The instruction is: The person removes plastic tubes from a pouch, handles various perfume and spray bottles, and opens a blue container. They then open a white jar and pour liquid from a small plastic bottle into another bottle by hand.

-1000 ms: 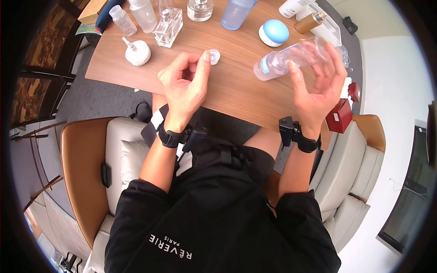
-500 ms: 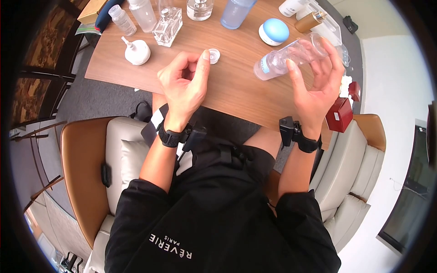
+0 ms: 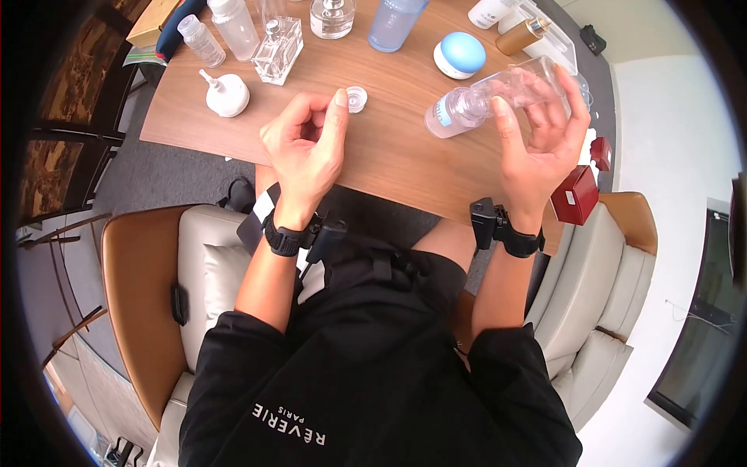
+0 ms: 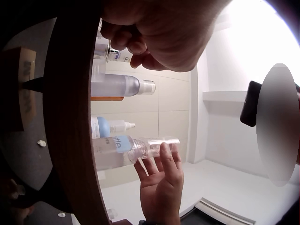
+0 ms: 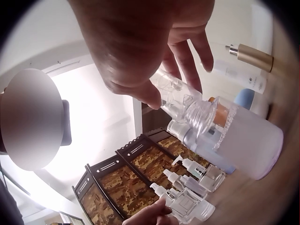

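Note:
My right hand (image 3: 541,156) holds a clear plastic bottle (image 3: 513,86) upside down, thumb on the near side and fingers on the far side. Its neck meets the neck of a frosted bottle (image 3: 447,117) with a light blue label, which stands on the table. In the right wrist view the threaded neck (image 5: 201,119) shows where the two join. My left hand (image 3: 307,148) hovers above the near table edge, fingers loosely curled and thumb extended, with nothing visible in its grasp. Close past the thumb tip lies a small round clear cap (image 3: 356,99).
Around the wooden table (image 3: 389,148) stand a white nozzle bottle (image 3: 228,96), a square glass bottle (image 3: 278,50), a blue bottle (image 3: 395,27), a blue-lidded jar (image 3: 460,55) and a gold bottle (image 3: 520,36). Dark red boxes (image 3: 576,194) are at the right.
The head view has shifted slightly, so the table things sit a little further left. My left thumb tip is slightly farther from the cap. My right hand keeps hold of the clear bottle.

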Demonstrator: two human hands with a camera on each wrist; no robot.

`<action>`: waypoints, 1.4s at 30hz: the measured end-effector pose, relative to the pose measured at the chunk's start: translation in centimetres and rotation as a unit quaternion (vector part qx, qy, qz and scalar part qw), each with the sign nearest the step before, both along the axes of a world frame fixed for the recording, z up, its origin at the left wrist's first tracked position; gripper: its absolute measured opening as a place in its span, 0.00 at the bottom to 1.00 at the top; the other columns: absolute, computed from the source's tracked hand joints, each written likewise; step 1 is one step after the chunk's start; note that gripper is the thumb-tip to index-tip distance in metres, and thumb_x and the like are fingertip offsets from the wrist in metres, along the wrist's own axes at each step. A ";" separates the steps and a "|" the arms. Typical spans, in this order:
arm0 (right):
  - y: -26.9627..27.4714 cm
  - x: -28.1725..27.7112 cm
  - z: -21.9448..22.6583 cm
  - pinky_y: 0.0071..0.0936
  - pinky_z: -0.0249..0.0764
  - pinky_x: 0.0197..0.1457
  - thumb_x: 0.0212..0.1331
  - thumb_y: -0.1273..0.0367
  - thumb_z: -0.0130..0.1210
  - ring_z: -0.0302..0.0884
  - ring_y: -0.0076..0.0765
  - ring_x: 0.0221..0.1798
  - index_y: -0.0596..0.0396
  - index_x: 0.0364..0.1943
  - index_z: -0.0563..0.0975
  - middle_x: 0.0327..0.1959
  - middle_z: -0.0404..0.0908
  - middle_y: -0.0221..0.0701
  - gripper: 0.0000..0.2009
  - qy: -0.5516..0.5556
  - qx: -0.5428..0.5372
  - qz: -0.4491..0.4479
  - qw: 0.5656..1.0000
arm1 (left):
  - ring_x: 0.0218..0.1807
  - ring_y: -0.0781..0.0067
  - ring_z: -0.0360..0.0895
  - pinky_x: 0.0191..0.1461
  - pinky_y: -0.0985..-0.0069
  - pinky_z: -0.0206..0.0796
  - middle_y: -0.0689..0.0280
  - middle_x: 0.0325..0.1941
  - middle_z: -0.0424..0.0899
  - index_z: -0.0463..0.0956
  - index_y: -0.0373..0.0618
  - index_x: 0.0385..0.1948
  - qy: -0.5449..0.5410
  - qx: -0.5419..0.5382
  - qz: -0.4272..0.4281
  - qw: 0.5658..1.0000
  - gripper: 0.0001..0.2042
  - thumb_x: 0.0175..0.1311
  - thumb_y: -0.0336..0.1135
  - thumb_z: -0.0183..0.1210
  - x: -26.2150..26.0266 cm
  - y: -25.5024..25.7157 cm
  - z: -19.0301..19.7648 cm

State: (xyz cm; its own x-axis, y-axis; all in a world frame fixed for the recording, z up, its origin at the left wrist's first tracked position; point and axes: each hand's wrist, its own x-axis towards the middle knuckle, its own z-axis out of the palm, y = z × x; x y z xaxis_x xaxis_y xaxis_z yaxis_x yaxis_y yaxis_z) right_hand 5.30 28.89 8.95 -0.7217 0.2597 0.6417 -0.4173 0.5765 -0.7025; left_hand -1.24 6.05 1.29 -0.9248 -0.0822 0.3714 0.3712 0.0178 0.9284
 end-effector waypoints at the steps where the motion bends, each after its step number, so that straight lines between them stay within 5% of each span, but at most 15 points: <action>1: 0.0 0.0 0.0 0.37 0.82 0.63 0.61 0.84 0.67 0.87 0.47 0.59 0.61 0.74 0.62 0.59 0.81 0.51 0.37 0.000 0.000 0.000 1.000 | 0.23 0.93 0.62 0.25 0.85 0.52 0.78 0.18 0.74 0.84 0.37 0.29 -0.001 0.005 -0.002 1.000 0.08 0.70 0.29 0.71 0.0 0.0 0.0; 7: 0.3 -0.2 -0.2 0.37 0.83 0.61 0.63 0.84 0.65 0.87 0.46 0.57 0.60 0.75 0.60 0.59 0.81 0.51 0.37 -0.001 -0.046 0.001 0.999 | 0.23 0.93 0.62 0.25 0.85 0.51 0.79 0.18 0.74 0.84 0.37 0.29 0.001 0.008 0.001 1.000 0.08 0.70 0.29 0.71 0.1 0.2 0.1; 10: 0.1 -0.1 -0.3 0.36 0.82 0.64 0.57 0.80 0.73 0.85 0.41 0.60 0.63 0.73 0.64 0.60 0.81 0.48 0.40 0.007 -0.088 0.001 0.996 | 0.22 0.93 0.61 0.25 0.85 0.51 0.79 0.18 0.75 0.84 0.37 0.29 0.000 0.008 0.002 1.000 0.08 0.69 0.29 0.71 0.0 0.0 -0.2; 12: 0.3 -0.2 -0.4 0.37 0.82 0.65 0.57 0.80 0.73 0.83 0.43 0.63 0.64 0.73 0.64 0.67 0.76 0.47 0.39 0.037 0.006 -0.009 0.999 | 0.22 0.93 0.61 0.25 0.85 0.51 0.79 0.18 0.75 0.84 0.37 0.29 0.000 0.009 0.001 1.000 0.08 0.69 0.29 0.71 0.0 0.0 -0.2; 15: 0.1 -0.2 -0.5 0.38 0.81 0.67 0.57 0.80 0.73 0.82 0.44 0.66 0.64 0.73 0.65 0.71 0.72 0.45 0.39 0.043 -0.012 0.007 0.999 | 0.23 0.93 0.61 0.25 0.85 0.51 0.79 0.18 0.74 0.84 0.37 0.29 0.001 0.004 0.001 1.000 0.08 0.69 0.29 0.71 0.0 0.0 -0.2; 28: 0.0 0.0 -0.1 0.41 0.85 0.65 0.60 0.84 0.67 0.80 0.47 0.68 0.62 0.74 0.63 0.66 0.77 0.49 0.37 0.048 0.026 -0.005 0.999 | 0.22 0.93 0.60 0.24 0.84 0.50 0.79 0.18 0.71 0.84 0.37 0.29 0.001 0.004 0.004 1.000 0.09 0.70 0.29 0.71 0.0 0.1 -0.1; 30: 0.5 0.1 -0.3 0.42 0.84 0.67 0.60 0.84 0.68 0.80 0.48 0.68 0.63 0.74 0.63 0.68 0.75 0.49 0.37 -0.006 0.104 -0.007 0.994 | 0.22 0.93 0.60 0.24 0.84 0.50 0.79 0.18 0.72 0.84 0.37 0.29 0.006 0.001 0.003 1.000 0.09 0.70 0.29 0.71 -0.1 0.1 -0.2; 42: 0.1 0.4 -0.1 0.45 0.81 0.71 0.58 0.85 0.69 0.81 0.52 0.68 0.63 0.74 0.64 0.73 0.71 0.46 0.38 0.006 0.113 0.007 0.994 | 0.22 0.93 0.60 0.25 0.85 0.50 0.79 0.18 0.73 0.83 0.37 0.29 0.004 0.006 0.000 1.000 0.09 0.70 0.29 0.71 0.0 0.0 -0.2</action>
